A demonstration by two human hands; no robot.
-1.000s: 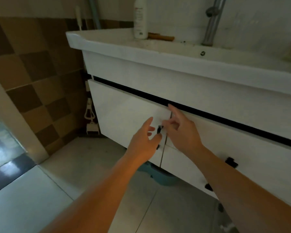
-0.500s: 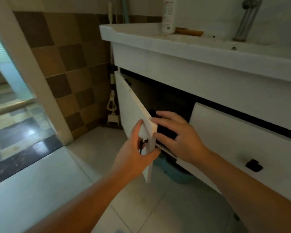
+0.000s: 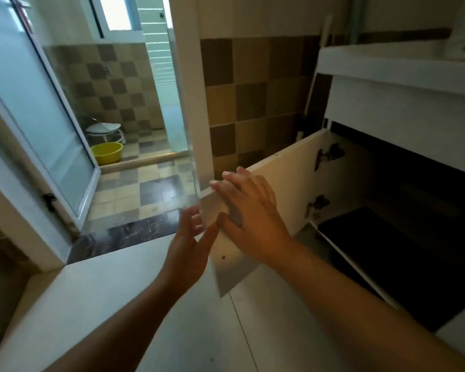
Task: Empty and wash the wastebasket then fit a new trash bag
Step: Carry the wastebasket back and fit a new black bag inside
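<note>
The cabinet door under the sink counter is swung wide, its inner face w/ two hinges turned toward the camera. The right hand is laid flat on that inner face near the free edge, fingers straight and spread, thumb down; prob. placed so to push the door fully aside rather than grip it. The left hand is held just beside the door's outer edge, fingers loosely spread, nothing pinched; whether it touches the edge can't be told. The cabinet interior is dark, so contents can't be made out; it's likely being opened for a fresh bag or cleaning gear. The wastebasket isn't seen in this view. A yellow basin is set on the floor beyond the glass door.
</note>
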